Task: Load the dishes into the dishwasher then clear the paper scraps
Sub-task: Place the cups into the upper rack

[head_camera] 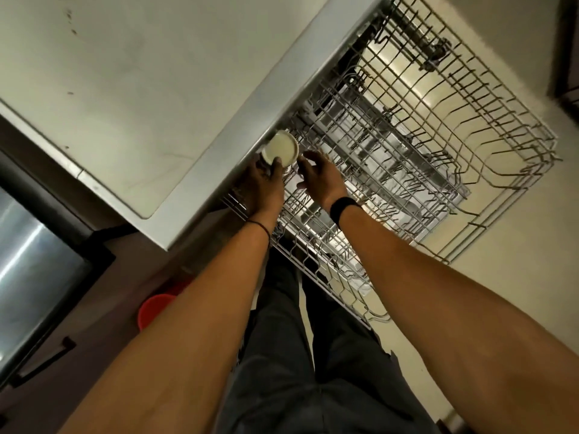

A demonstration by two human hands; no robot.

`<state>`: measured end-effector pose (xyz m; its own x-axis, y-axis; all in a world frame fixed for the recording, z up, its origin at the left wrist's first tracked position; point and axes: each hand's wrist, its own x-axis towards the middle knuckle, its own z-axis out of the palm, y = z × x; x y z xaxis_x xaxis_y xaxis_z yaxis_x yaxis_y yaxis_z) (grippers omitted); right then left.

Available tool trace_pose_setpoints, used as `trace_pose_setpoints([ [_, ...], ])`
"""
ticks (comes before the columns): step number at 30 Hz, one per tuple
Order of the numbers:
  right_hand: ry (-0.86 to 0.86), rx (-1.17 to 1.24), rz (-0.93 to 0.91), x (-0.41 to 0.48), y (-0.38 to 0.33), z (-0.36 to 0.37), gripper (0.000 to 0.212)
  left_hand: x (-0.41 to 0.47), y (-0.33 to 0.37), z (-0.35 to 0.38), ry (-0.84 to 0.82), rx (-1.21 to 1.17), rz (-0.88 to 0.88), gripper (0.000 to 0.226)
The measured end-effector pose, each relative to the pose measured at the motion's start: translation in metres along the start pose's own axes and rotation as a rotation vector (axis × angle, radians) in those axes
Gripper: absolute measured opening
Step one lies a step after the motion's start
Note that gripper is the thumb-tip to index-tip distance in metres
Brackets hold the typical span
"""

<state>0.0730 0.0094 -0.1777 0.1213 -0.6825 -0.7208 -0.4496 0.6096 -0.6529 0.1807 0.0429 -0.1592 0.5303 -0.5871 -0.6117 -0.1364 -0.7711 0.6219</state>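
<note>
Looking straight down now, and both arms reach out toward 12 o'clock. The left hand [263, 186] grips a small white bowl [279, 151], thumb hooked over the near rim and fingers wrapped behind it. The bowl is tipped so its pale inside faces up at the camera. It sits just above centre at 12 o'clock, right against the metal front edge of the tabletop [109, 89], at the near corner of the wire dishwasher rack [391, 145]. The right hand [322, 180] is just beside it at 1 o'clock, fingers curled down over the rack wires. I cannot tell whether it is actually gripping a wire or only hovering there. A black wristband [343, 208] circles the right wrist and a thin dark bracelet [260, 225] the left. The rack is pulled out and spreads toward 2 o'clock, its tines standing in rows over the pale floor [517, 277]. The pale tabletop fills 10 to 11 o'clock, with a few dark specks on it. A red container [155, 308] peeks out at 8 o'clock under the left forearm, and dark trousers [297, 371] run down to 6 o'clock.
</note>
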Motion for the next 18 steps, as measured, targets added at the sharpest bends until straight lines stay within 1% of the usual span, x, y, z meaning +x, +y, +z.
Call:
trace_pose_setpoints([
  [2, 0.002, 0.053, -0.012, -0.019, 0.000, -0.007, 0.048, -0.017, 0.000, -0.001, -0.021, 0.002, 0.022, 0.049],
  [4, 0.009, 0.104, -0.034, -0.039, -0.002, -0.015, 0.043, -0.034, 0.002, -0.003, -0.032, 0.014, 0.002, 0.045],
  [6, 0.035, 0.112, -0.046, -0.062, -0.002, -0.025, 0.036, -0.055, 0.003, -0.007, -0.066, -0.047, 0.000, 0.040],
  [9, 0.065, 0.139, -0.068, -0.095, -0.010, -0.041, 0.034, -0.086, 0.009, -0.016, -0.131, -0.105, 0.045, 0.037],
  [12, 0.100, 0.220, -0.119, -0.133, -0.019, -0.056, 0.032, -0.118, 0.024, -0.029, -0.180, -0.247, 0.096, 0.022],
  [15, 0.115, 0.340, -0.166, -0.161, -0.026, -0.065, 0.032, -0.138, 0.031, -0.041, -0.222, -0.238, 0.160, 0.034],
  [18, 0.124, 0.369, -0.216, -0.180, -0.040, -0.068, 0.032, -0.146, 0.038, -0.056, -0.235, -0.244, 0.257, 0.035],
])
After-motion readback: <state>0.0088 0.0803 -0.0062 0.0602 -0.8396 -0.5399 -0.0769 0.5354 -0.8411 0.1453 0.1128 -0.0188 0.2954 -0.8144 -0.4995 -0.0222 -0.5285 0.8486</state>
